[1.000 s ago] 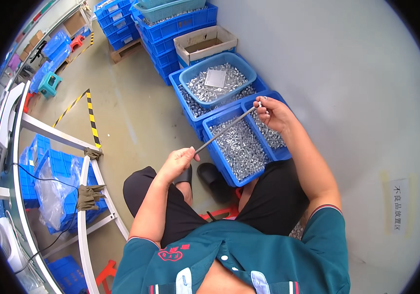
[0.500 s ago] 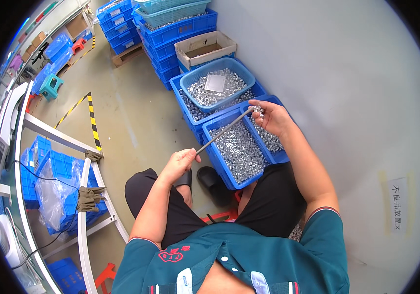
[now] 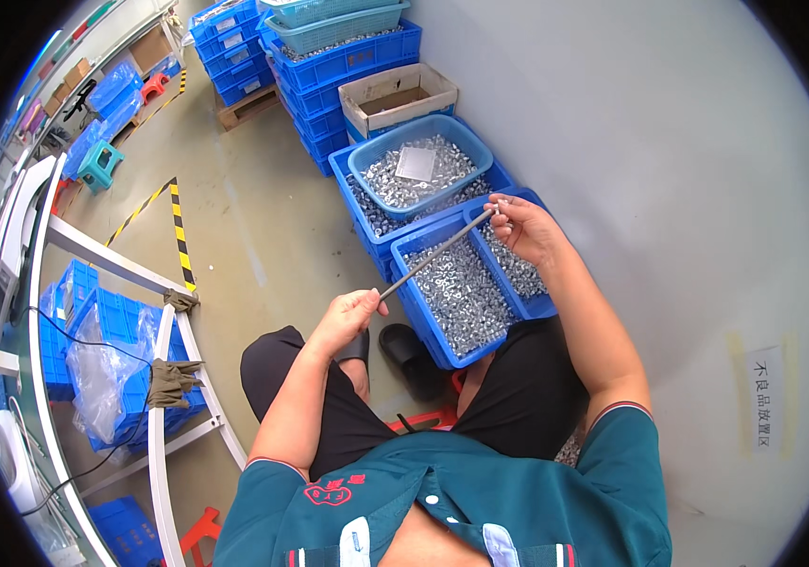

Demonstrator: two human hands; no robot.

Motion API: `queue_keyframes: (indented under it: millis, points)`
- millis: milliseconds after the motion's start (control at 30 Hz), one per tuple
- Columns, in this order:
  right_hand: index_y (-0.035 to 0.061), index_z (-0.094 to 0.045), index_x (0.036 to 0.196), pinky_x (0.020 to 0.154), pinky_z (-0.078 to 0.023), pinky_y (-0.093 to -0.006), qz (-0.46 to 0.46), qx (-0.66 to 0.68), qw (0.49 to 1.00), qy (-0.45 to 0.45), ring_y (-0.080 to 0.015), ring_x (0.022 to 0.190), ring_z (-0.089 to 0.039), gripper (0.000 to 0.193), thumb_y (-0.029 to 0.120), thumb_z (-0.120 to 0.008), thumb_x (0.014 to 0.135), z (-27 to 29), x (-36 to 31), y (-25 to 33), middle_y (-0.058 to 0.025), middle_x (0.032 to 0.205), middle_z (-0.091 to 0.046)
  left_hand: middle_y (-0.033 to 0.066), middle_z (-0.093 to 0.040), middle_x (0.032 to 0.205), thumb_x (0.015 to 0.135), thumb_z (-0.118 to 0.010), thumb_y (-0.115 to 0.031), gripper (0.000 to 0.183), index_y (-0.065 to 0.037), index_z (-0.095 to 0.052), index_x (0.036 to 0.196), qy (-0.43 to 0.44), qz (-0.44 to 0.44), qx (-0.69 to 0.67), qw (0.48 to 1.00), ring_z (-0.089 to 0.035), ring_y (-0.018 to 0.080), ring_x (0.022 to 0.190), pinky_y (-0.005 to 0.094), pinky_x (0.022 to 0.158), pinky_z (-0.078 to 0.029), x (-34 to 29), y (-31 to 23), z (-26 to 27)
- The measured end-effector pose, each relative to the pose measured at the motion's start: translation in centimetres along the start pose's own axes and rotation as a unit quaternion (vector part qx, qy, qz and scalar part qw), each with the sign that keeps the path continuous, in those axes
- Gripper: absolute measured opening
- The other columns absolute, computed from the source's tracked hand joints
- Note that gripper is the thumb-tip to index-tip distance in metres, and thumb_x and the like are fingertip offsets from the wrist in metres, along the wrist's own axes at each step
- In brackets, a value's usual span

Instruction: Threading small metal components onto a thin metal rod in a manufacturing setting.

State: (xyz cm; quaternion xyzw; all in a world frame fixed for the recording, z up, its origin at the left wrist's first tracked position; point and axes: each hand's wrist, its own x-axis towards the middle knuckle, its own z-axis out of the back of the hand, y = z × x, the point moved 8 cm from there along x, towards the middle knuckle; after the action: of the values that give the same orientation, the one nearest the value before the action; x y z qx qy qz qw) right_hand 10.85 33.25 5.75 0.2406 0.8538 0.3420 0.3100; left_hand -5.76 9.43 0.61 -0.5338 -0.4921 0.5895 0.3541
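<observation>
A thin grey rod (image 3: 436,253) slants up to the right between my hands. My left hand (image 3: 346,321) pinches its lower end. My right hand (image 3: 529,231) is at its far end, fingers curled around a few small silvery metal pieces; whether one sits on the rod tip is too small to tell. Beneath the rod stands a blue divided bin (image 3: 397,300), its left compartment full of small silvery metal parts (image 3: 461,300). More of these parts lie in the right compartment, partly hidden by my right hand and forearm.
Beyond the bin, a light blue basket (image 3: 355,171) of metal parts with a pale card rests on another blue bin. Farther back are a white-rimmed box (image 3: 352,102) and stacked blue crates (image 3: 315,99). A wall (image 3: 631,189) runs along the right; a white-framed table (image 3: 107,253) stands left.
My right fingers have shifted slightly at the rod's far end, closing more around the metal pieces. My left hand keeps its grip on the rod, almost unmoved.
</observation>
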Motion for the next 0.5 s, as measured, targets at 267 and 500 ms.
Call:
queue_keyframes:
  millis: [267, 500]
  points:
    - [0.0009, -0.054, 0.094, 0.047, -0.040, -0.0187, 0.000, -0.010, 1.000, 0.024, -0.0074, 0.062, -0.051, 0.014, 0.013, -0.056, 0.088, 0.2, 0.4, -0.1, -0.0062, 0.086, -0.057, -0.0094, -0.031, 0.050, 0.090, -0.046, -0.050, 0.046, -0.006, -0.058, 0.085, 0.016, -0.016, 0.021, 1.000, -0.026, 0.0014, 0.044, 0.0183, 0.045, -0.029, 0.0, -0.2, -0.3]
    - [0.0034, -0.057, 0.093, 0.044, -0.035, -0.0183, -0.002, 0.010, 1.000, 0.016, -0.0073, 0.060, -0.045, 0.019, 0.022, -0.058, 0.088, -0.6, 0.0, -0.5, -0.0004, 0.074, -0.050, -0.0091, -0.032, 0.050, 0.090, -0.048, -0.046, 0.042, -0.006, -0.058, 0.084, 0.013, -0.012, 0.016, 1.000, -0.026, 0.0013, 0.044, 0.0194, 0.042, -0.022, 0.1, -0.3, -0.7]
